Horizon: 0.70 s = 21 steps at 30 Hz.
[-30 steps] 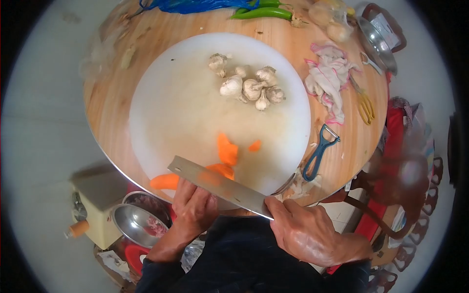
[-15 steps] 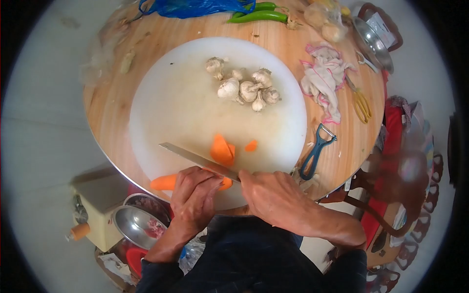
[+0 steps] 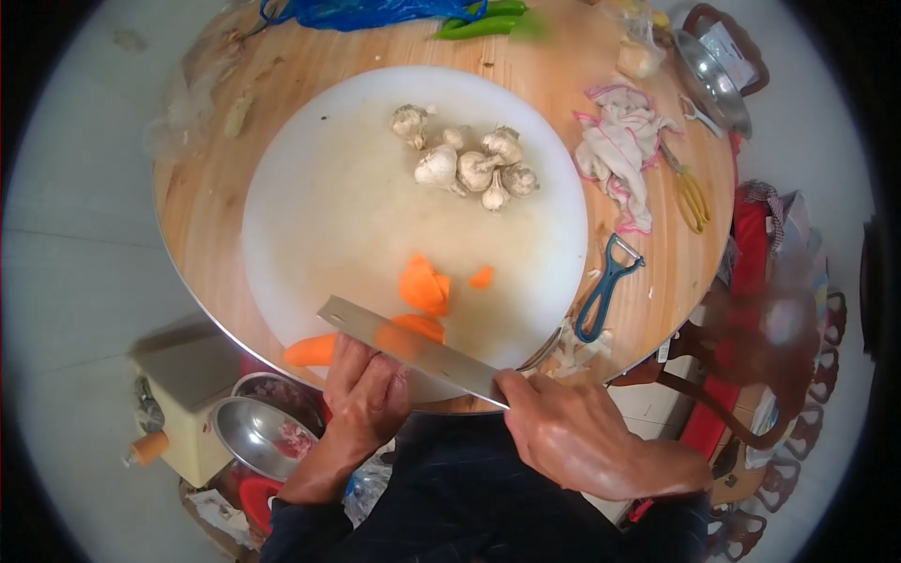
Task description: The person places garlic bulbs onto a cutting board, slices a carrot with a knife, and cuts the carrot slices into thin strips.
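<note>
Since half a second ago, the knife [image 3: 441, 361] has come up off the carrot [image 3: 310, 352] and turned, so we now see its broad flat face instead of a thin edge, and our right hand [image 3: 572, 432] has drawn back toward our body, its fist closed around the handle. We take this as a pause between two cuts rather than the end of the cutting. Our left hand [image 3: 368, 387] has hardly shifted: its bent fingers hold the carrot at the near edge of the round white board [image 3: 319, 206], though the blade hides part of it. Cut pieces [image 3: 424, 286] lie just beyond the knife, with a small bit [image 3: 481, 277] apart to their right, and garlic [image 3: 436, 167] sits farther back. Below the table [image 3: 202, 211] at left, a metal bowl [image 3: 242, 436] holds pinkish stuff, perhaps raw meat. At the far right, a plastic bag [image 3: 638, 58] holds pale round things; what the blue bag [image 3: 361, 13] contains, we cannot tell.
</note>
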Motion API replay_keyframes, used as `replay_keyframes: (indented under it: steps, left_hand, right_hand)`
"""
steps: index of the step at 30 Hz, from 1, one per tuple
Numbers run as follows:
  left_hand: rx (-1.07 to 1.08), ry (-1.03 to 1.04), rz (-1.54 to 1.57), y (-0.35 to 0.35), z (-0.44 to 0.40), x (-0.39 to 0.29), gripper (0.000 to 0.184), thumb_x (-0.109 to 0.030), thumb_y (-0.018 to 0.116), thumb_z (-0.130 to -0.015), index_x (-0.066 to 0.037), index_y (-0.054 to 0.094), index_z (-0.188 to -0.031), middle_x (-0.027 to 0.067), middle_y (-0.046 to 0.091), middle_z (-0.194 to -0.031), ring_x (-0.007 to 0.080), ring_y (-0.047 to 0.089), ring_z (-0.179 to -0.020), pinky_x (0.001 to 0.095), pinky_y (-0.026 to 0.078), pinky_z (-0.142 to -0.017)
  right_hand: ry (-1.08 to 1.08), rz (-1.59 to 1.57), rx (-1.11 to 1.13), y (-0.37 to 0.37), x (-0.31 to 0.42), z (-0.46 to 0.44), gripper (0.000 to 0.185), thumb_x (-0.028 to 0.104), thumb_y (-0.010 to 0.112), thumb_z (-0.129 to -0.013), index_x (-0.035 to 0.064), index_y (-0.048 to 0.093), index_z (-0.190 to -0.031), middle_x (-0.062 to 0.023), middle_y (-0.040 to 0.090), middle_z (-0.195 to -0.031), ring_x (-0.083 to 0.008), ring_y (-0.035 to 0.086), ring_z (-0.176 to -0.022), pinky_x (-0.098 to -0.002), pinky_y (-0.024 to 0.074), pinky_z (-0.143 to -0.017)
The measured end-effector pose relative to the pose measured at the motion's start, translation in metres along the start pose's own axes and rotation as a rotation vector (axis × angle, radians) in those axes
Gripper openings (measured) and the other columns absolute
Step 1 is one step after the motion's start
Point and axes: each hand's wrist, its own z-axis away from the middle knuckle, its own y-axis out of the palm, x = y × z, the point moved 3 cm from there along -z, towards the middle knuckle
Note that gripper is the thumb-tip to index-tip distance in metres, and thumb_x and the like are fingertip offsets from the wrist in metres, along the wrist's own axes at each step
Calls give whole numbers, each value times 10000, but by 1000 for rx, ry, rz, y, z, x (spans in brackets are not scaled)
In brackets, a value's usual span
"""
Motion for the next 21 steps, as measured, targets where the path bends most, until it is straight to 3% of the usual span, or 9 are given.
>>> replay_keyframes:
  steps: [5,7,11,13,16,21]
  left_hand:
    - [25,-24,23,-1,-1,-4,277,103,794,-750,-10,762,-1001,163,735,-1052,382,714,-990,447,588,-867]
    - [-32,23,31,0,-5,-5,271,91,809,-773,-30,770,-1013,129,745,-1039,353,716,-984,434,589,-853]
    - [-38,40,35,0,-3,-5,270,89,810,-786,-36,775,-1023,117,750,-1045,343,717,-978,427,592,-849]
    - [-39,10,39,0,-2,-5,273,84,818,-784,-35,778,-1026,118,754,-1059,345,717,-984,425,597,-858]
    - [-53,33,37,0,-2,-5,243,69,823,-787,-24,770,-1006,139,745,-1053,364,714,-985,428,594,-859]
    - [21,-50,-32,-3,7,-3,207,81,793,-773,12,741,-962,194,729,-1088,407,713,-1019,457,589,-885]
  right_hand:
    - [-29,-27,6,15,-5,-40,141,20,677,-890,-68,617,-983,-227,691,-691,-389,749,-597,-447,608,-542]
    - [-33,-41,-14,20,-8,-54,135,23,673,-944,-49,559,-938,-227,662,-674,-439,705,-600,-521,550,-534]
    - [-57,30,-1,23,-9,-60,194,34,686,-880,-96,642,-1017,-206,694,-661,-382,765,-630,-447,616,-574]
    - [-55,8,-29,24,-10,-59,139,25,673,-956,-77,578,-949,-233,663,-668,-452,711,-614,-521,543,-536]
    - [-111,28,-22,18,-10,-45,164,44,671,-911,-86,620,-996,-218,701,-718,-388,749,-613,-461,605,-555]
    - [-56,55,-21,-5,12,-2,185,34,671,-915,-89,603,-1034,-195,677,-717,-366,742,-596,-442,589,-513]
